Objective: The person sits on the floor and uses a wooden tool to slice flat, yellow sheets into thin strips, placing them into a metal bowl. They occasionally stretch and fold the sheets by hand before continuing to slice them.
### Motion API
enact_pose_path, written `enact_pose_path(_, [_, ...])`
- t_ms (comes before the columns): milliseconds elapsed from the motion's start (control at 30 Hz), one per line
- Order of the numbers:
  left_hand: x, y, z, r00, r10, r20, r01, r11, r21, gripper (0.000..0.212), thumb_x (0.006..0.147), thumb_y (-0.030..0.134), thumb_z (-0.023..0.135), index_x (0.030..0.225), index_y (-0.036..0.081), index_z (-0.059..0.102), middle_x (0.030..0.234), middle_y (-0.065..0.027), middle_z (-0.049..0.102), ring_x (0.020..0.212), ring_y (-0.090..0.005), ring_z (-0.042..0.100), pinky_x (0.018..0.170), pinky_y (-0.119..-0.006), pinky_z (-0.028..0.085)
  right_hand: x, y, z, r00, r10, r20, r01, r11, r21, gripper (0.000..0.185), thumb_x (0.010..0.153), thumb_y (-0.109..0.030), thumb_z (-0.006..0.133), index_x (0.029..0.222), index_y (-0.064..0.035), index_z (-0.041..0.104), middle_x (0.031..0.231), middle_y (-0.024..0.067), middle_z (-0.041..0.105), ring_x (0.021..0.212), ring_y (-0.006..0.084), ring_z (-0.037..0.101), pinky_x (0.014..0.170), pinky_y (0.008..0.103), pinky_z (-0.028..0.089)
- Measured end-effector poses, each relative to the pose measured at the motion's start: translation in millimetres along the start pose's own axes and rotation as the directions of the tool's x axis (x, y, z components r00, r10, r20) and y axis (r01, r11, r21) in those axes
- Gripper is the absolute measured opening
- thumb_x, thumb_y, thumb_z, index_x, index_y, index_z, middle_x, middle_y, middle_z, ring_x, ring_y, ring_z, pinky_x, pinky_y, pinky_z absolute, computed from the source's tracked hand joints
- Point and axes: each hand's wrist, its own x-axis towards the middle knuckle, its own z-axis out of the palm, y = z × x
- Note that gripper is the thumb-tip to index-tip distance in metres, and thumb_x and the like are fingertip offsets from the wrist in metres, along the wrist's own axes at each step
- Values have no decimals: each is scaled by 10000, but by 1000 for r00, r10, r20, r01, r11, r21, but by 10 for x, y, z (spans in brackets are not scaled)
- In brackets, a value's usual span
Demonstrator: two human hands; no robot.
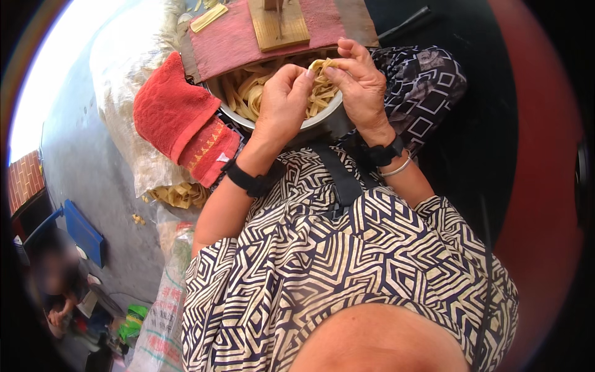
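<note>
Between my fingertips is a folded, pale yellow flat strip (321,64), perhaps of plant fibre. My left hand (287,95) pinches one end of it, and my right hand (361,81) grips the other, its outer fingers raised. Both hands are over the rim of a round metal basin (241,122). Looped and curled strips (251,95) of the same kind fill the basin, partly hidden by my hands. A board covered with red cloth (223,46) lies across the basin's far side. On it rests a wooden block (279,30) with an upright piece, cut off by the picture's top edge.
A red towel (174,111) drapes over my left knee. Beside it stands a translucent plastic sack (125,102), with strips (183,195) spilling below. A flat bundle of strips (208,17) lies on the board. A printed woven sack (160,321) and a seated person (60,293) are at lower left.
</note>
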Motion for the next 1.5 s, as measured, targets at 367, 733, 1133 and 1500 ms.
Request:
enact_pose_path(367, [-273,121,-425,898,421,124,-344,498,796,102,937,137,629,976,44,650,842,-117,674,712,-279,660,643,-333,513,195,-280,-396,932,123,340,-20,957,-290,608,813,-37,713,1388,-120,534,1438,91,491,1303,247,477,1097,375,383])
enact_pose_path(733, [-168,231,-210,685,650,329,-514,112,850,179,779,111,638,953,80,609,721,-44,534,635,-217,604,538,-359,478,266,-401,-172,874,186,449,-27,941,-336,226,867,-37,656,1089,0,676,1008,113,711,932,182,675,822,274,527])
enact_pose_path(1133, [-280,174,-169,938,333,91,-320,742,589,114,904,139,629,899,28,650,764,-172,654,738,-360,654,639,-405,503,209,-246,-128,856,-152,494,437,724,-534,274,802,13,572,1013,-115,692,1110,83,681,1185,264,573,1079,440,337])
enact_pose_path(1500, [-45,283,-603,949,-62,308,6,984,180,171,945,120,620,916,-36,684,735,35,603,672,-38,508,578,-217,422,395,-532,-385,688,120,716,144,944,-296,125,900,-130,657,935,-10,648,712,135,593,640,237,601,608,341,472])
